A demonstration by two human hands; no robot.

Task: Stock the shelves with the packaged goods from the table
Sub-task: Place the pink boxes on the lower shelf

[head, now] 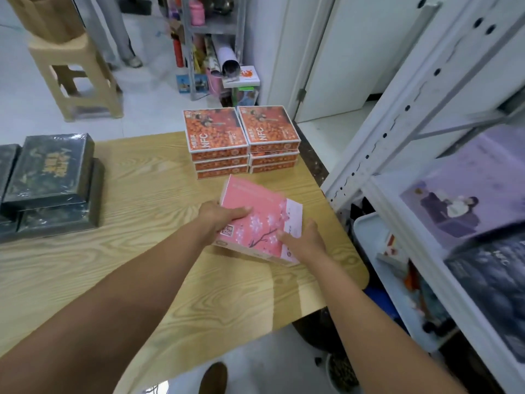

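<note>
Your forearms reach out over the near edge of the table (119, 280), and both hands meet on the pink box (255, 217), which sits close to the table's right edge, just short of the orange boxes (241, 137) stacked in two piles at the far right corner. Your left hand (223, 217) clasps the box's left side with a digit laid over the top; your right hand (305, 243) grips its near right corner, thumb on the lid. The box lies skewed to the table's edges, its long axis seemingly running from one hand across to the other, with the pale-banded end towards the shelves (397, 132). Those stand off the table's right edge, so your right hand is the nearer, and the carry looks like a swing rightward. One shelf level already holds purple packs (460, 200) and a dark pack (494, 282). Below it a pale tub (366, 231) holds small oddments too blurred to name. Dark wrapped boxes (48, 183) are piled at the table's left edge.
</note>
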